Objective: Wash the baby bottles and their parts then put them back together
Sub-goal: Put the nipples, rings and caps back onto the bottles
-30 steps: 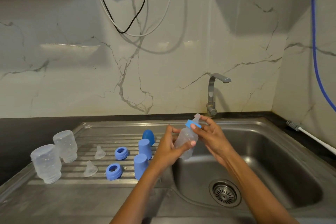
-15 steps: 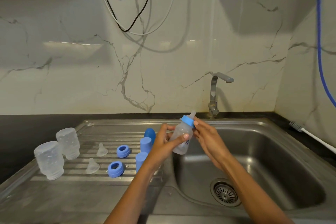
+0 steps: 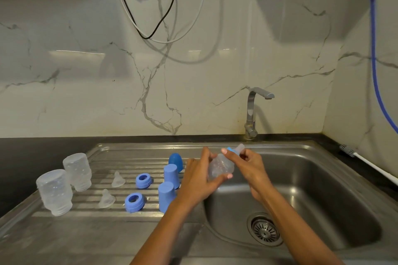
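Bottle (image 3: 220, 166) beside blue caps (image 3: 171, 175)

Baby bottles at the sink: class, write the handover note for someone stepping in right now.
Left hand holds the clear bottle by its body over the sink basin. Right hand has its grip on the blue ring and teat at the neck.
On the drainboard: two upturned bottles, two loose teats, two blue rings, three blue caps.
Done: one bottle nearly assembled.
Left: cap it, then assemble the other two.
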